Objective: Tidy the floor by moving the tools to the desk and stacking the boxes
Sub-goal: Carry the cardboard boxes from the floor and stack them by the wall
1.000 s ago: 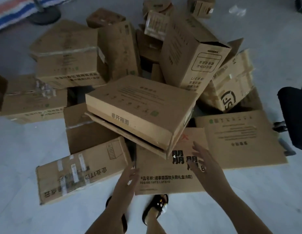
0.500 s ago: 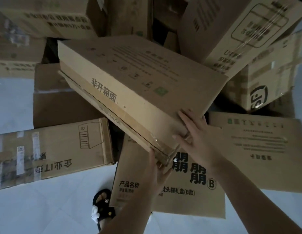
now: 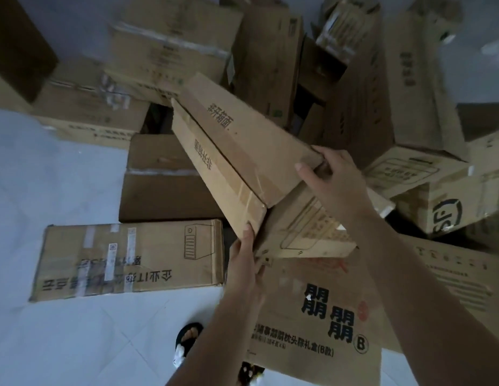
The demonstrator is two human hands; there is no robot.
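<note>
- Cardboard fills most of the view: a flat box (image 3: 242, 151) is tilted steeply on edge above a heap of other boxes (image 3: 170, 45) on a pale tiled floor (image 3: 47, 344).
- Both hands are clamped on the flat box, well apart from each other: the left hand (image 3: 244, 263) grips its lower near corner from below, the right hand (image 3: 330, 182) curls over its upper near corner.
- Parts of the left fingers are hidden behind the box edge.
- Beneath it lies a flattened carton (image 3: 320, 324) with large dark characters, partly covered by both forearms.
- To the left, a long taped box (image 3: 125, 257) lies on the floor; its print is blurred.
- Far boxes are smeared and cut off by the top edge.
- One sandalled foot (image 3: 187, 341) shows near the bottom; a second is mostly hidden.
</note>
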